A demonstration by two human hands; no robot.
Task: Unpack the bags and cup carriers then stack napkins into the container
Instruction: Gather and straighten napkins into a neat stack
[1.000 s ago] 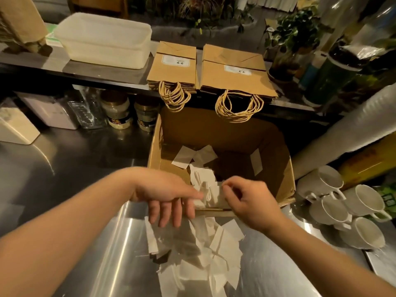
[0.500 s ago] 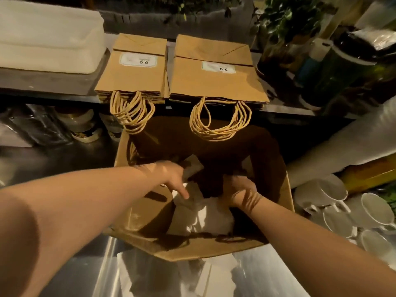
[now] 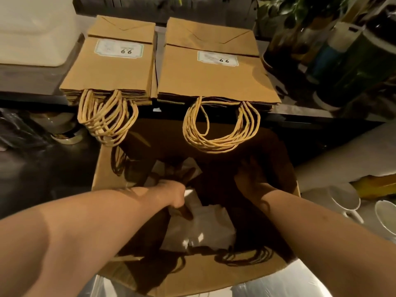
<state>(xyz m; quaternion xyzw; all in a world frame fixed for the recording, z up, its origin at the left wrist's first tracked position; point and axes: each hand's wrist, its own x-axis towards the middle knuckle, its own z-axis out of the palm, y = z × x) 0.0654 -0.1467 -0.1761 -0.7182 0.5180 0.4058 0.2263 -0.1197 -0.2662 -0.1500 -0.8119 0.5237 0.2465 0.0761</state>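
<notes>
- Landmark: the open cardboard box (image 3: 111, 174) on the steel table (image 3: 300, 284). We read everything off it.
- Loose white napkins (image 3: 205, 224) lie in a heap on the box floor, toward its near wall. Likely dumped there in shipping, so both hands go inside to gather them.
- Left hand (image 3: 177, 196) is deep in the box, over the far edge of the napkin heap, wrist bent down. Its fingers look curled onto paper, but shadow hides the fingertips; we cannot tell what the grip holds.
- Right hand (image 3: 250, 179) is also inside, near the box's right wall, fingers pointing away from us into the dark. Whether its grip is wide or closed, we cannot tell.
- Both forearms slope down over the box's near wall, roughly parallel.
- Two flat stacks of brown paper bags (image 3: 214, 73) sit on the shelf just beyond the box, twine handles hanging over its far wall. We judge these are already unpacked and parked clear.
- The pale container (image 3: 36, 33) sits on the same shelf, beyond and left of the box, well apart from the napkins. Stacking is not yet begun.
- White mugs (image 3: 347, 200) stand right of the box.
</notes>
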